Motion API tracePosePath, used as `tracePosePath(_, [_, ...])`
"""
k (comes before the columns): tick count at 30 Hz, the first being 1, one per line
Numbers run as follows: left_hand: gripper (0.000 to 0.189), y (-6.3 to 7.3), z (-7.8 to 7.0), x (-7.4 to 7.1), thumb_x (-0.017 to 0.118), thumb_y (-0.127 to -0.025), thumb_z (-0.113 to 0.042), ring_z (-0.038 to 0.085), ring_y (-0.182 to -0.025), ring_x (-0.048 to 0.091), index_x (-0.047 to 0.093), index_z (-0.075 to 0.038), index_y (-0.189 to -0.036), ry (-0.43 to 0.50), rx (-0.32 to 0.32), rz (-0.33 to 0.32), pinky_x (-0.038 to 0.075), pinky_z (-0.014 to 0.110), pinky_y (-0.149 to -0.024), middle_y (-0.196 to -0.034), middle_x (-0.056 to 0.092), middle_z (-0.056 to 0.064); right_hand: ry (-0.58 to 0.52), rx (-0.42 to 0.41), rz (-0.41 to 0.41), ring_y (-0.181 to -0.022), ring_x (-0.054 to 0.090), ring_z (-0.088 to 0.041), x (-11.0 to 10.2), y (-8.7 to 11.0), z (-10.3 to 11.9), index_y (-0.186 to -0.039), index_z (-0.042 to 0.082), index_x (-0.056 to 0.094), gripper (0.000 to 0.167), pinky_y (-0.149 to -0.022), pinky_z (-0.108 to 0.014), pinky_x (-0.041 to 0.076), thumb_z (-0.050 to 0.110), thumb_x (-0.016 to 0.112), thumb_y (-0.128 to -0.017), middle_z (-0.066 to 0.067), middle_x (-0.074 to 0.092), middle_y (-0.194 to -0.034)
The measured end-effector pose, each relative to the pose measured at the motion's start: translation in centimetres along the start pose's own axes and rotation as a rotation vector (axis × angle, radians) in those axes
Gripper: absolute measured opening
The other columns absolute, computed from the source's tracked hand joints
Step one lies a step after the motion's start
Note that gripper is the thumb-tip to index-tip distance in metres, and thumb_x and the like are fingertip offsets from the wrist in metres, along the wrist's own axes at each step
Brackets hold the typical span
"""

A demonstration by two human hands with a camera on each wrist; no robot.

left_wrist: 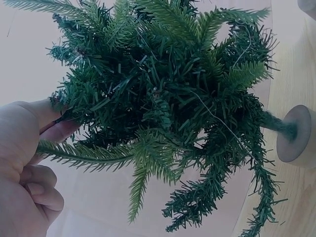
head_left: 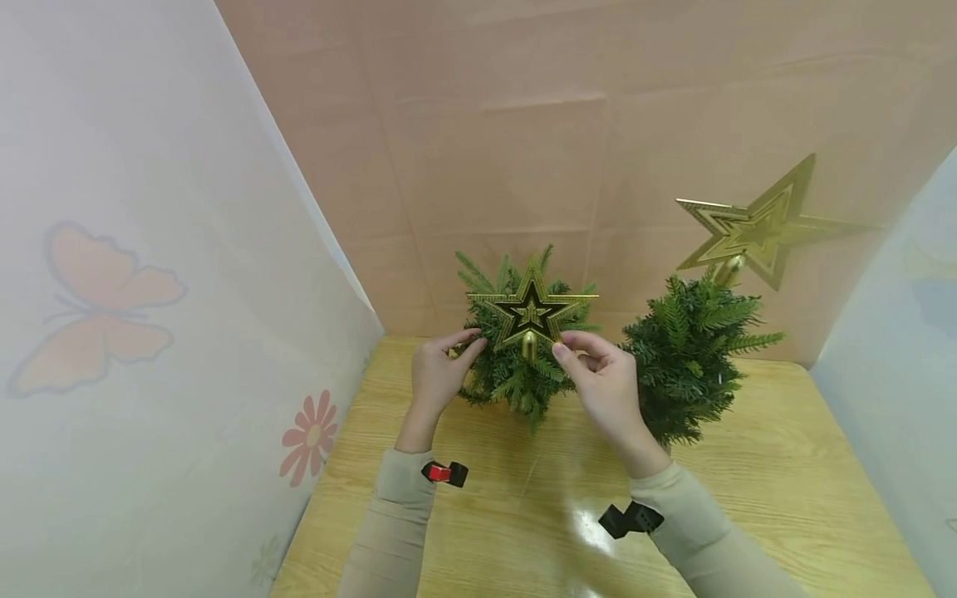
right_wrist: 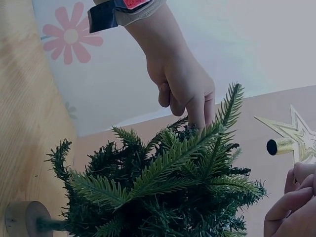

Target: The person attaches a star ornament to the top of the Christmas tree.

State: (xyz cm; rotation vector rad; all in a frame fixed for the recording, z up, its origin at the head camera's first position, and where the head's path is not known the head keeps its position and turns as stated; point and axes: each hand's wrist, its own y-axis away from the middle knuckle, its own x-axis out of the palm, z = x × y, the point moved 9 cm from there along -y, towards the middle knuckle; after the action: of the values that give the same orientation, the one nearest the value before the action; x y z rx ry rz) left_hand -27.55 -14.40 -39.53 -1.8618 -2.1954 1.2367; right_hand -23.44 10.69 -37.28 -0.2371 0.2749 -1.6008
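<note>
My right hand (head_left: 607,384) pinches a gold star tree topper (head_left: 532,311) near a lower point. In the right wrist view the topper's hollow socket (right_wrist: 282,146) shows, apart from the branches. Below the star in the head view stands a small artificial Christmas tree (head_left: 516,386), green, with needle sprigs and a round wooden base (left_wrist: 297,136). At the tree's upper part, my left hand (head_left: 437,372) pinches a dark branch tip between thumb and forefinger; its other fingers are curled in the left wrist view. Needles partly hide its fingertips in the right wrist view.
A second small tree (head_left: 684,365) stands to the right, topped by another gold star (head_left: 758,228) that leans toward the back wall. Both trees are on a wood-grain table (head_left: 508,515). A white wall sheet (head_left: 224,374) with a flower and butterfly print rises at left.
</note>
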Motion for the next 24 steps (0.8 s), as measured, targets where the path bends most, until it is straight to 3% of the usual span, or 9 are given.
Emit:
tracePosePath(9, [0.02, 0.0, 0.0, 0.0, 0.08, -0.095, -0.024, -0.008, -0.032, 0.018, 0.083, -0.016, -0.113, -0.019, 0.017, 0.003, 0.022, 0.024, -0.032, -0.102, 0.079, 0.006, 0.026, -0.027, -0.029, -0.059, 0.054, -0.009, 0.2, -0.9, 0.5, -0.113, -0.003, 0.075, 0.021, -0.053, -0.021, 0.043, 0.012, 0.075, -0.099, -0.014, 0.076, -0.1])
tracePosePath(14, [0.021, -0.1, 0.1, 0.1, 0.081, -0.094, -0.022, -0.007, -0.032, 0.019, 0.083, -0.017, -0.114, -0.033, 0.017, 0.009, 0.022, 0.024, -0.033, -0.102, 0.079, 0.005, 0.021, -0.032, -0.034, -0.057, 0.048, -0.01, 0.6, -1.3, 0.8, -0.112, -0.003, 0.074, 0.02, -0.054, -0.02, 0.042, 0.011, 0.075, -0.098, -0.006, 0.076, -0.096])
tracePosePath(17, [0.021, -0.1, 0.2, 0.1, 0.08, -0.095, -0.026, -0.008, -0.033, 0.02, 0.083, -0.017, -0.114, -0.03, 0.019, 0.009, 0.023, 0.024, -0.033, -0.102, 0.079, 0.005, 0.009, -0.024, -0.033, -0.059, 0.052, -0.011, 0.8, -1.6, 0.8, -0.113, -0.003, 0.074, 0.021, -0.056, -0.02, 0.044, 0.011, 0.075, -0.098, -0.005, 0.075, -0.098])
tracePosePath(24, [0.022, -0.1, 0.2, 0.1, 0.079, -0.096, -0.029, -0.004, -0.033, 0.024, 0.083, -0.017, -0.114, -0.022, 0.014, 0.014, 0.024, 0.024, -0.034, -0.101, 0.079, 0.005, 0.001, -0.004, -0.05, -0.057, 0.047, -0.009, 1.0, -2.4, 1.0, -0.118, 0.001, 0.073, 0.026, -0.049, -0.022, 0.036, 0.019, 0.075, -0.099, -0.005, 0.074, -0.103])
